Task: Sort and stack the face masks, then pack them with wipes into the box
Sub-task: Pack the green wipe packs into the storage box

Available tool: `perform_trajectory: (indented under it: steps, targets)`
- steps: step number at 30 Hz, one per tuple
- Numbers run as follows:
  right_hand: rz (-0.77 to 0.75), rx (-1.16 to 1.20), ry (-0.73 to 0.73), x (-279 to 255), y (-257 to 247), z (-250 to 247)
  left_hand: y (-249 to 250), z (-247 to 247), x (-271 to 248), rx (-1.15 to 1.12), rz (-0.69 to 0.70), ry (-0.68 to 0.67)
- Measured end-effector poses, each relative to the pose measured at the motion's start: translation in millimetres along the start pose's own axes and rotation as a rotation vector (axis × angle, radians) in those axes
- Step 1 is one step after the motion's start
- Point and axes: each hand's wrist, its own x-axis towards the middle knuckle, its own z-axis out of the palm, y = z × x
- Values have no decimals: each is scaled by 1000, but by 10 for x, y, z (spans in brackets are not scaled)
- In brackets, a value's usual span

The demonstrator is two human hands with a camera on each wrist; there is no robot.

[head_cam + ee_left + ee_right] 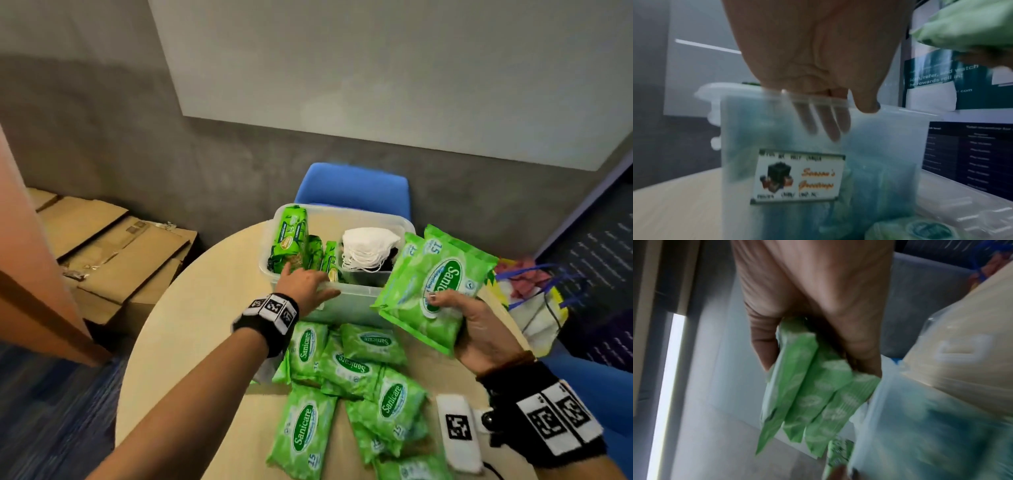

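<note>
A clear plastic box (342,303) stands on the round table. Inside it, green wipe packs (291,240) stand at the left and a stack of white face masks (366,253) sits at the right. My left hand (308,284) holds the box's near wall, fingers (830,123) inside and thumb on the rim outside. My right hand (455,308) hovers by the box's right corner, gripping a bundle of three green wipe packs (438,281), whose edges (812,394) fan out below the fingers. Several more wipe packs (349,373) lie piled on the table in front of the box.
A blue chair (352,185) stands behind the table (205,342). Flattened cardboard boxes (113,246) lie on the floor at the left. A colourful bag (527,294) sits off the table's right edge. A clear lid (962,211) lies to the right of the box.
</note>
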Motion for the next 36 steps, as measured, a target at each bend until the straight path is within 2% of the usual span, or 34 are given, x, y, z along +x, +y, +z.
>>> perform_trajectory:
  steps: [4,9,15,18,20,23,24,25,26,28,30,32,33,36]
  targets:
    - [-68,-39,-28,266,-330,282,5,45,-48,5,11,17]
    - [-105,-167,-47,671,-461,731,-1,38,-233,-55,17,-21]
    - [-39,-341,-87,1265,-215,1262,-50,41,-559,-134,66,-48]
    - [12,-440,-65,1576,-44,1428,-142,-149,-584,-307,129,-65]
    - [31,-482,-77,1730,44,1495,-232,-382,-536,-448,156,55]
    - [49,-520,-90,1883,94,1547,-383,-842,-314,-515,141,428]
    - [55,-524,-99,1931,95,1547,-439,-980,-190,-527,117,518]
    - [66,-522,-110,1957,82,1537,-477,-1108,-62,-543,79,551]
    - [77,-517,-119,1975,67,1519,-516,-1200,84,-564,32,534]
    - [87,-513,-123,2006,44,1445,-551,-1292,334,-616,-51,383]
    - [77,-519,-116,2046,28,1350,-520,-1248,522,-675,-52,232]
    - [74,-555,-97,2120,1,1287,-478,-1129,674,-707,-23,150]
    - [66,-583,-96,2156,-11,1272,-463,-1057,729,-715,-21,147]
    - [34,-649,-127,2218,2,1260,-444,-899,793,-735,-39,254]
